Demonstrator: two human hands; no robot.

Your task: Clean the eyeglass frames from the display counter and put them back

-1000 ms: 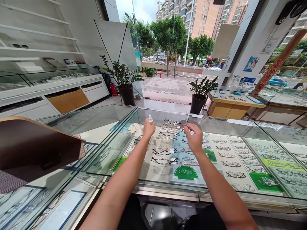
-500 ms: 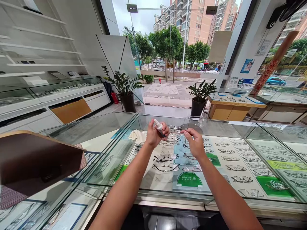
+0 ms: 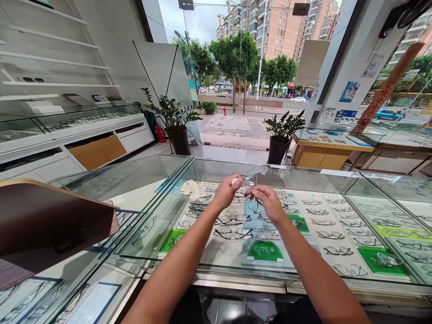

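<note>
Near edge: pale front rail (image 3: pixel 219 278) of the glass display case (image 3: pixel 216 252); both forearms cross above it, reaching forward.
Left limit: dark brown panel (image 3: pixel 50 216) with a wood-coloured rim, well apart from the left forearm.
Room for hands: both over the case, just beside each other with a narrow gap; glass top runs on to the right of the right arm.
Right hand (image 3: pixel 269 203): thumb and fingertips pinched together on thin-rimmed eyeglasses (image 3: pixel 252 204).
Eyeglasses: at the fingertips, on the side toward the left hand; one lens above the grip, one below, roughly upright.
Left hand (image 3: pixel 227 193): fist wrapped round a white bottle (image 3: pixel 235 181); only its top shows, body hidden by fingers.
Cloth (image 3: pixel 194 190): cream, crumpled, left of the left hand, near it.
Case contents: rows of spectacle frames (image 3: pixel 232 232), plus a green half-round sign (image 3: pixel 265 250) toward the near side.
Case, right section: more frames, some over a yellow-green strip (image 3: pixel 400 232).
Beyond: two dark pots (image 3: pixel 179 142) with leafy plants (image 3: pixel 284 126).
Far right: wood-fronted cabinet (image 3: pixel 324 155), frames on top.
Far left: white cabinet (image 3: pixel 133 141) under wall shelves (image 3: pixel 57 58).
</note>
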